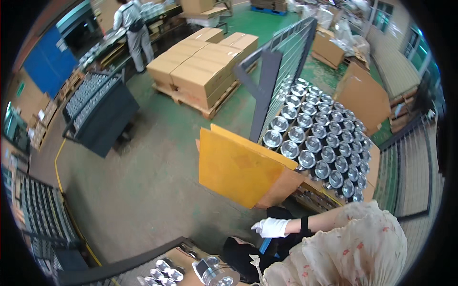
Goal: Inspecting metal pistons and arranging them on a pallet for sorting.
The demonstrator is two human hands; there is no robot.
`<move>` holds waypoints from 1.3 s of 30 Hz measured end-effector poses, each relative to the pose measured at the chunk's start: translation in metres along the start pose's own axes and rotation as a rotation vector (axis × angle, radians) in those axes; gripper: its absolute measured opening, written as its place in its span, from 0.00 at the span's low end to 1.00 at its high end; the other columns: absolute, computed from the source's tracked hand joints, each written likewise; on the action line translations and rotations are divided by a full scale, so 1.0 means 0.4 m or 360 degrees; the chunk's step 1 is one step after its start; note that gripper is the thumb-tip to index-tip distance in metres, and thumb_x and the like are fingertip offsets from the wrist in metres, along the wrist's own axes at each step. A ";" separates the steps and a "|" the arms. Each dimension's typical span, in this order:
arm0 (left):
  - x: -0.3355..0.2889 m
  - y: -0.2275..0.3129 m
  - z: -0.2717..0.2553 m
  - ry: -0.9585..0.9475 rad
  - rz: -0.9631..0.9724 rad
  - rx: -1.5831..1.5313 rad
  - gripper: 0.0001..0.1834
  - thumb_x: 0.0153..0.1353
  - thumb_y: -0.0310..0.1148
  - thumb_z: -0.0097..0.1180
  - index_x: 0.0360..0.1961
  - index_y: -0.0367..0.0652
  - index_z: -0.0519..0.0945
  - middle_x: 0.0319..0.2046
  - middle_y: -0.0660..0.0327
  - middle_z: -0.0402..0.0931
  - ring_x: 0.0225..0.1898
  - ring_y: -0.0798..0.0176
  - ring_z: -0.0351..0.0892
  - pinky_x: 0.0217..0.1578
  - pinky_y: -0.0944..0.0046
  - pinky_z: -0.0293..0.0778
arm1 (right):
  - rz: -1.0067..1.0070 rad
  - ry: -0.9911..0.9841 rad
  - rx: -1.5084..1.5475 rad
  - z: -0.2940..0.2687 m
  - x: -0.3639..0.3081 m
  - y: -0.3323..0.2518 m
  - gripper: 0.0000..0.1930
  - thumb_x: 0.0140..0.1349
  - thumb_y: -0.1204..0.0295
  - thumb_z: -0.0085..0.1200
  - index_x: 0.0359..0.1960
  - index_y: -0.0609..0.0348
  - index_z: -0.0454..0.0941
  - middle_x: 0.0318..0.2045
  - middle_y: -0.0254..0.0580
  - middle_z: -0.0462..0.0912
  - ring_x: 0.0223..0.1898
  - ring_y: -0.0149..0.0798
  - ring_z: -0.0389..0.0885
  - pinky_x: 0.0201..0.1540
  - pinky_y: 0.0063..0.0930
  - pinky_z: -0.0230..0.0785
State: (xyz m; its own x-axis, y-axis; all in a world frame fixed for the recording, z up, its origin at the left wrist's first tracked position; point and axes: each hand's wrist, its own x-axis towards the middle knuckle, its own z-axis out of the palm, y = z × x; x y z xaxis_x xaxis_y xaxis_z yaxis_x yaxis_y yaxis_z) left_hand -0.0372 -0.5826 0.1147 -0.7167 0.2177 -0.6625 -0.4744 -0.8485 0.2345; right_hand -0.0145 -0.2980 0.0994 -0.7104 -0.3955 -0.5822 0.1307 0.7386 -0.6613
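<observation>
My right hand [272, 227], in a white glove, reaches to the left from a floral sleeve [353, 243]; its fingers are stretched out and hold nothing. It hovers just below a yellow-orange cardboard sheet [234, 167] that leans against a cart of shiny metal pistons [324, 143] packed in rows. A sliver of white glove [253, 261] near the lower edge may be my left hand; its grip is hidden. Beside that sliver a single metal piston [214, 274] lies at the edge of another tray of pistons [162, 274].
A grey wire-mesh panel [286, 62] stands upright behind the piston cart. Cardboard boxes on a pallet [205, 66] sit further back. A dark cart of parts [95, 105] is at the left, and a person in grey [131, 28] works at a far bench. A yellow line [59, 162] marks the floor.
</observation>
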 end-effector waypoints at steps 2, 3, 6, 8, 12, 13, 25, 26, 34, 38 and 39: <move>-0.070 0.089 0.066 -0.0003 -0.0031 0.0055 0.23 0.69 0.52 0.44 0.41 0.43 0.80 0.39 0.54 0.82 0.39 0.54 0.82 0.42 0.54 0.79 | 0.0013 0.0097 -0.0166 -0.121 -0.072 -0.162 0.21 0.57 0.67 0.45 0.52 0.55 0.79 0.43 0.55 0.83 0.44 0.56 0.82 0.50 0.44 0.73; -0.112 0.136 0.081 0.0011 -0.0031 0.0075 0.23 0.69 0.52 0.44 0.41 0.43 0.80 0.39 0.54 0.82 0.39 0.54 0.82 0.42 0.54 0.79 | 0.0065 0.0086 -0.0302 -0.164 -0.095 -0.228 0.21 0.57 0.68 0.43 0.51 0.54 0.80 0.43 0.55 0.83 0.44 0.55 0.82 0.49 0.45 0.74; -0.253 0.252 0.118 0.0068 0.0017 0.0116 0.23 0.69 0.51 0.44 0.42 0.43 0.80 0.39 0.54 0.82 0.40 0.54 0.82 0.42 0.54 0.79 | 0.0127 0.0287 -0.0279 -0.251 -0.139 -0.318 0.21 0.58 0.67 0.42 0.52 0.54 0.79 0.43 0.54 0.83 0.45 0.55 0.82 0.50 0.45 0.73; -0.300 0.330 0.133 0.0088 0.0086 0.0118 0.23 0.69 0.51 0.44 0.42 0.43 0.80 0.39 0.54 0.82 0.40 0.54 0.82 0.42 0.54 0.79 | 0.0070 0.0527 -0.0233 -0.279 -0.128 -0.322 0.20 0.61 0.65 0.41 0.52 0.54 0.79 0.44 0.54 0.83 0.46 0.54 0.81 0.52 0.44 0.72; -0.281 0.470 0.181 0.0080 0.0210 0.0160 0.23 0.70 0.51 0.43 0.42 0.43 0.80 0.39 0.54 0.82 0.40 0.53 0.81 0.42 0.54 0.79 | 0.0440 0.0606 -0.0237 -0.343 -0.081 -0.363 0.19 0.62 0.65 0.43 0.52 0.55 0.79 0.44 0.55 0.82 0.47 0.54 0.80 0.52 0.44 0.71; -0.265 0.501 0.192 0.0080 0.0212 0.0182 0.23 0.70 0.51 0.43 0.42 0.43 0.80 0.39 0.54 0.82 0.40 0.53 0.81 0.43 0.54 0.79 | 0.0429 0.0636 -0.0263 -0.358 -0.062 -0.363 0.19 0.63 0.65 0.42 0.51 0.56 0.79 0.44 0.54 0.83 0.47 0.53 0.81 0.53 0.43 0.71; 0.323 0.842 0.622 -0.0166 -0.0146 0.0700 0.23 0.70 0.50 0.43 0.42 0.42 0.80 0.40 0.53 0.82 0.40 0.53 0.81 0.43 0.54 0.78 | 0.0515 0.0763 -0.0189 -0.630 0.384 -0.414 0.12 0.57 0.69 0.46 0.35 0.56 0.83 0.33 0.54 0.84 0.36 0.55 0.84 0.40 0.47 0.75; 0.371 0.884 0.663 -0.0178 -0.0190 0.0760 0.23 0.70 0.50 0.43 0.43 0.42 0.80 0.40 0.53 0.82 0.40 0.53 0.81 0.43 0.54 0.78 | 0.0487 0.0804 -0.0094 -0.662 0.434 -0.436 0.12 0.59 0.68 0.46 0.36 0.56 0.83 0.33 0.53 0.84 0.37 0.55 0.83 0.40 0.46 0.75; 0.757 1.033 1.013 -0.0362 -0.0338 0.0981 0.22 0.70 0.50 0.42 0.43 0.42 0.80 0.40 0.53 0.82 0.40 0.52 0.81 0.44 0.53 0.78 | 0.0551 0.1145 0.0067 -0.960 0.677 -0.508 0.17 0.63 0.68 0.41 0.46 0.55 0.82 0.37 0.52 0.85 0.38 0.54 0.84 0.43 0.44 0.76; 0.968 1.080 1.167 -0.0459 -0.0467 0.1122 0.22 0.70 0.49 0.42 0.43 0.42 0.79 0.40 0.53 0.82 0.41 0.52 0.81 0.44 0.53 0.78 | 0.0682 0.1239 0.0147 -1.054 0.794 -0.507 0.17 0.62 0.68 0.42 0.46 0.55 0.82 0.37 0.52 0.85 0.38 0.53 0.84 0.43 0.45 0.76; 1.027 1.087 1.217 -0.0492 -0.0506 0.1162 0.22 0.70 0.49 0.42 0.43 0.41 0.79 0.40 0.53 0.82 0.41 0.52 0.81 0.44 0.53 0.78 | 0.0803 0.1246 0.0185 -1.075 0.823 -0.511 0.17 0.62 0.68 0.42 0.46 0.55 0.82 0.37 0.53 0.85 0.38 0.53 0.84 0.43 0.45 0.76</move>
State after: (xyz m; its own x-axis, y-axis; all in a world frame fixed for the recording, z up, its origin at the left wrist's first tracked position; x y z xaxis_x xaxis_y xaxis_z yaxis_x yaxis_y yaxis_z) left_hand -0.7867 -0.6272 0.2909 -0.5504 0.6049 -0.5755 -0.8111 -0.2241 0.5402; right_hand -0.5726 -0.3444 0.2462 -0.8086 0.4678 -0.3569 0.5883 0.6468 -0.4852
